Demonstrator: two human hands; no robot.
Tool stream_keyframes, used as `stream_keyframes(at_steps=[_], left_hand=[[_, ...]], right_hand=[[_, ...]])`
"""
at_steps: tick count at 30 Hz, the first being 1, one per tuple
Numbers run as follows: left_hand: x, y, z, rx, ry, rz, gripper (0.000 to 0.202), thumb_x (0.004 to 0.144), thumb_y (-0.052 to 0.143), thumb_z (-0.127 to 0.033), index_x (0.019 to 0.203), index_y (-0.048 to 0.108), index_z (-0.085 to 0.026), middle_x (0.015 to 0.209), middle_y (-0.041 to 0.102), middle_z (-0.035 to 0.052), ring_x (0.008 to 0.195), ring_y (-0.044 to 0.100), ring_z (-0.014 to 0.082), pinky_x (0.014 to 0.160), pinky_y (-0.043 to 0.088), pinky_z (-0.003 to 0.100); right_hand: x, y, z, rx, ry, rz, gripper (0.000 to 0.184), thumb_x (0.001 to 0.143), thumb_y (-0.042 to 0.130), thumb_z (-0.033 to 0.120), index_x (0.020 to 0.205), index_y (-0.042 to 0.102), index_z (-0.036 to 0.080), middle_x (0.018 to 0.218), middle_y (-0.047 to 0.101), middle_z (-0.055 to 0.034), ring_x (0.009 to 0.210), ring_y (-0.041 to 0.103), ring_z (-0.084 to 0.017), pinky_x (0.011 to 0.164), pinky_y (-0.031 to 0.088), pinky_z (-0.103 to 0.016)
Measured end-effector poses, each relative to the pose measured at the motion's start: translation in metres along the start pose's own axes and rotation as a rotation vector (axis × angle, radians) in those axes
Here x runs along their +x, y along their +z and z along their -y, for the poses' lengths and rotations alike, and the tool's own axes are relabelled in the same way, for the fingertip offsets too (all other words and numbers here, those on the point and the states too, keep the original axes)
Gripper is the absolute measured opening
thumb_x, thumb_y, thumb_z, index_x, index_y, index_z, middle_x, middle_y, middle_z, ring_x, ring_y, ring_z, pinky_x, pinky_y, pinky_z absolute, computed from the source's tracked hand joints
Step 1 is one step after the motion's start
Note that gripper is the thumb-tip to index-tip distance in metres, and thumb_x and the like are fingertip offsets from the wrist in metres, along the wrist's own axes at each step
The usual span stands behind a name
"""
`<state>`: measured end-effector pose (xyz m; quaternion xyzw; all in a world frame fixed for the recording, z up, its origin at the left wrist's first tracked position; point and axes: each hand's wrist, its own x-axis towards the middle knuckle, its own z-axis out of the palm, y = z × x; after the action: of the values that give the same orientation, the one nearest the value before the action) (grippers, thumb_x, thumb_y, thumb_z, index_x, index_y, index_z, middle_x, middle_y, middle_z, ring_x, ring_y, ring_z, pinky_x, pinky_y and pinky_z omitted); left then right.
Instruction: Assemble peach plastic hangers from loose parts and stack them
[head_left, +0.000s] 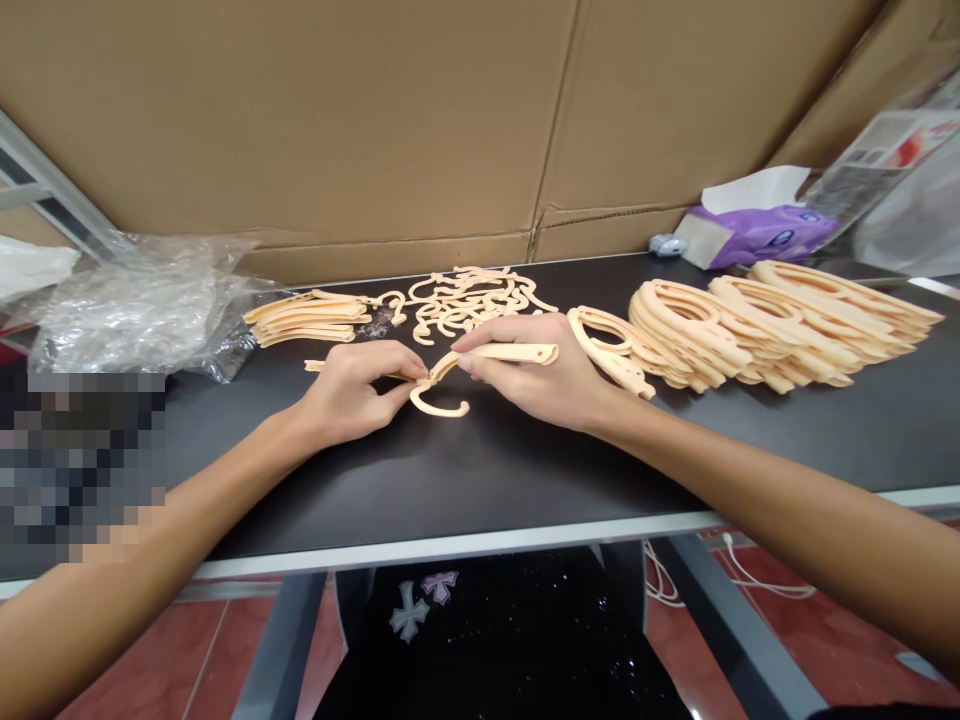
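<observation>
Both hands hold the parts of a cream plastic clothes hanger over the dark table. My left hand (358, 392) pinches one hanger arm (315, 366), which runs behind the fingers, close to the joint. My right hand (536, 375) is closed around the other hanger arm (517, 353), its thumb and index finger near the same joint. From that joint a curved hanger hook (441, 409) hangs down toward me. The exact fit at the joint is partly hidden by the fingertips.
Loose hooks (472, 300) lie heaped behind my hands, with stacked hanger arms (307, 318) on the left. Folded hangers (690, 330) are piled on the right. Clear plastic wrap (142, 305), a purple tissue pack (765, 232) and a cardboard wall (337, 120) stand beyond.
</observation>
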<state>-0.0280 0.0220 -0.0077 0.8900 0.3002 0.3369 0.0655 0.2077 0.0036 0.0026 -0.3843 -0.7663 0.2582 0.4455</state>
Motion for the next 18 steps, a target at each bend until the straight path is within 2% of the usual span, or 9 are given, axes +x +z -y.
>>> stream_keyframes(at_steps=[6, 14, 18], left_hand=[[-0.0016, 0.0009, 0.0029, 0.044, 0.051, -0.046, 0.010, 0.089, 0.066, -0.022, 0.083, 0.075, -0.021, 0.089, 0.080, 0.0038, 0.081, 0.074, 0.0166, 0.075, 0.056, 0.025], [-0.0048, 0.0009, 0.0017, 0.105, -0.012, -0.030, 0.014, 0.091, 0.061, -0.026, 0.086, 0.073, -0.023, 0.092, 0.079, 0.0046, 0.082, 0.074, 0.0177, 0.077, 0.057, 0.027], [-0.0048, 0.0010, 0.0010, 0.139, -0.001, -0.016, 0.016, 0.092, 0.059, -0.027, 0.085, 0.072, -0.022, 0.090, 0.079, 0.0044, 0.082, 0.073, 0.0171, 0.076, 0.057, 0.026]], right_hand=[[0.0005, -0.0010, 0.0009, -0.046, -0.075, -0.015, 0.015, 0.086, 0.063, 0.018, 0.084, 0.078, 0.020, 0.093, 0.079, -0.0034, 0.089, 0.072, -0.018, 0.083, 0.053, -0.030], [0.0007, -0.0014, 0.0003, 0.053, 0.057, -0.023, 0.011, 0.081, 0.066, 0.018, 0.081, 0.077, 0.019, 0.082, 0.076, -0.0016, 0.078, 0.069, -0.017, 0.074, 0.052, -0.029], [0.0024, 0.0001, -0.0054, 0.144, 0.121, -0.016, 0.009, 0.079, 0.067, 0.018, 0.079, 0.075, 0.019, 0.076, 0.074, -0.0013, 0.068, 0.067, -0.015, 0.067, 0.052, -0.028]])
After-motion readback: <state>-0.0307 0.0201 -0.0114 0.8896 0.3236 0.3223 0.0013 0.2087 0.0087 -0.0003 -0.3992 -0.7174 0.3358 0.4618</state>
